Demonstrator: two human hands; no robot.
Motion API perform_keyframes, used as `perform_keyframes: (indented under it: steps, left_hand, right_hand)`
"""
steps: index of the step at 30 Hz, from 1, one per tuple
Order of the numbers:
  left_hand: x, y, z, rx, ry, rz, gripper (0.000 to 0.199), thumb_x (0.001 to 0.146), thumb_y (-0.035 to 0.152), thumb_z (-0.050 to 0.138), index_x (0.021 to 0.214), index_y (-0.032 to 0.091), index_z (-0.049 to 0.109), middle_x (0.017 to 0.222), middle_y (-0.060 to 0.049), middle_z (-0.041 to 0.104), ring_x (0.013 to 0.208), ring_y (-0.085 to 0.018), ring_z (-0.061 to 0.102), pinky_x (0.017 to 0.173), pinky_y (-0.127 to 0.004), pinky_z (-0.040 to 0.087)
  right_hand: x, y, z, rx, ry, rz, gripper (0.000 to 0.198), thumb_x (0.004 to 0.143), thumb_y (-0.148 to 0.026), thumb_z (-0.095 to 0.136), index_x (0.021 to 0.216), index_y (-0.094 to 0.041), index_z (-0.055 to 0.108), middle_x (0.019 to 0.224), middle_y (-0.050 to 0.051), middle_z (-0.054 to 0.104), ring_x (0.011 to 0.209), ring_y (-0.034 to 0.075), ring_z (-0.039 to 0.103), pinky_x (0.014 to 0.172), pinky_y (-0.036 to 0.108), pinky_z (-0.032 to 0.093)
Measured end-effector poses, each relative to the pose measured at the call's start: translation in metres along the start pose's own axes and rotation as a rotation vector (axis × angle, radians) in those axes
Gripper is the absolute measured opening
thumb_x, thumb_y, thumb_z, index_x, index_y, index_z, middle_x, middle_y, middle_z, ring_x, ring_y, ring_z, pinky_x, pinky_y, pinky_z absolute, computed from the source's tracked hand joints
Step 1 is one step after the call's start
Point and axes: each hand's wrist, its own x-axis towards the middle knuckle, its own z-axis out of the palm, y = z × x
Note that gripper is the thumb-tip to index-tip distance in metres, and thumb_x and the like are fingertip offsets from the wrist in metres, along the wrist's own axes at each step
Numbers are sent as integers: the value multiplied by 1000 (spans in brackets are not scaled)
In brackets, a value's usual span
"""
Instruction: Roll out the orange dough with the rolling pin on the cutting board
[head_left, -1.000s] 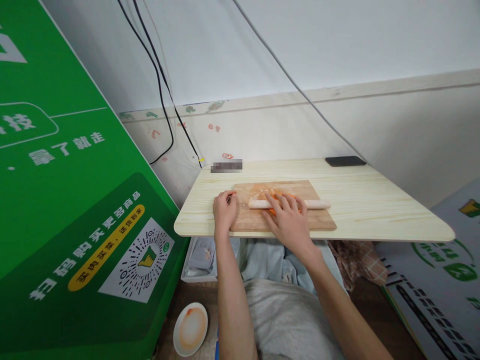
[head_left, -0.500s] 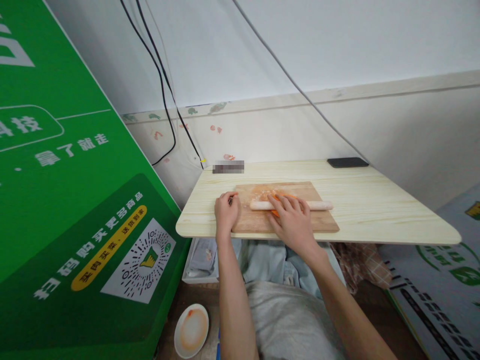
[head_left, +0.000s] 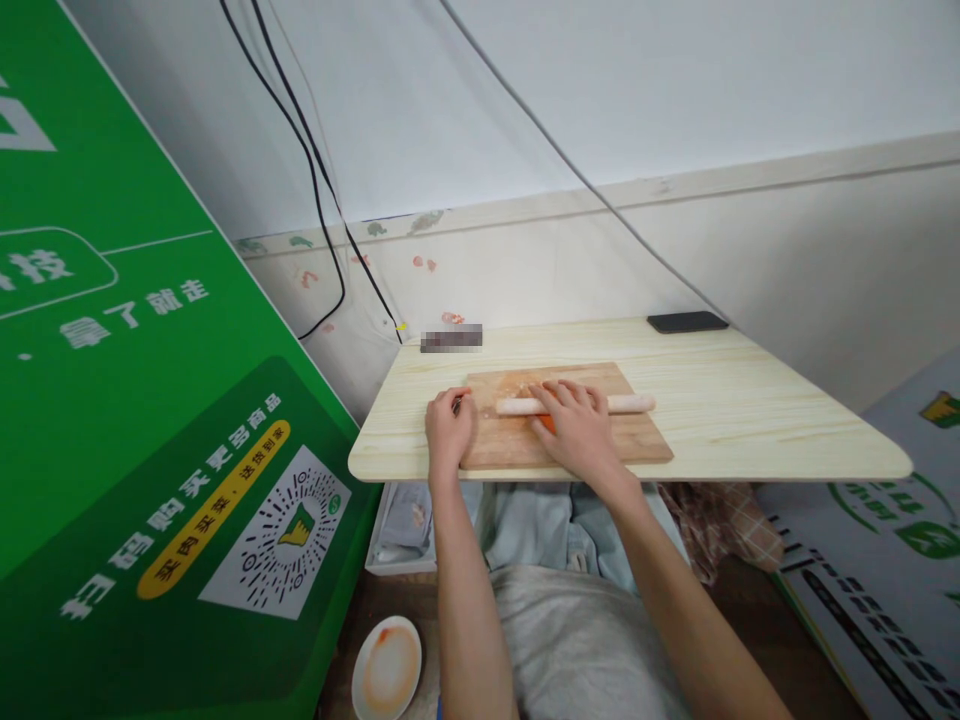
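Note:
My right hand (head_left: 577, 425) lies palm down over a pale wooden rolling pin (head_left: 630, 403), its fingers bent across the pin. Under the hand and pin shows a piece of orange dough (head_left: 548, 421), mostly covered. Both are on a wooden cutting board (head_left: 510, 445) dusted with white and orange smears. At the board's left edge, my left hand (head_left: 448, 428) is closed with curled fingers and thumb together. A small dark spot shows between those fingers; I cannot make out what they hold.
The board lies on a pale wood-grain table (head_left: 765, 430). A black phone (head_left: 688, 322) lies at the back right, and a blurred-out dark object (head_left: 451, 339) at the back left. Below is a stained white plate (head_left: 387, 668). A green panel (head_left: 180, 420) stands at left; cables (head_left: 319, 170) hang along the wall.
The view has shifted slightly. My right hand and the rolling pin have moved a little over the dough, and less orange shows. The left hand keeps its place at the board's edge.

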Motion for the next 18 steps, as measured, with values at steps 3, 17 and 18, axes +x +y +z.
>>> perform_keyframes:
  steps: [3,17,18]
  left_hand:
    - [0,1,0,8,-1,-6,26,101,25,59,108,21,83,116,-12,85,109,-28,77,105,-44,60]
    - [1,-2,0,-6,-2,6,24,100,24,59,106,21,82,113,-12,85,107,-28,78,104,-44,60]
    - [1,-2,0,-6,-1,7,24,100,24,59,106,21,82,113,-12,85,107,-28,78,104,-44,60]
  right_hand:
    - [-15,2,-1,1,2,-18,54,110,-33,55,163,-24,64,164,13,68,152,34,56,129,56,30]
    - [24,6,-10,76,-127,7,49,110,-59,63,148,-30,75,158,9,72,151,35,56,127,56,34]
    - [26,6,-10,86,-125,23,48,110,-60,63,146,-30,77,157,8,73,151,35,55,127,57,34]
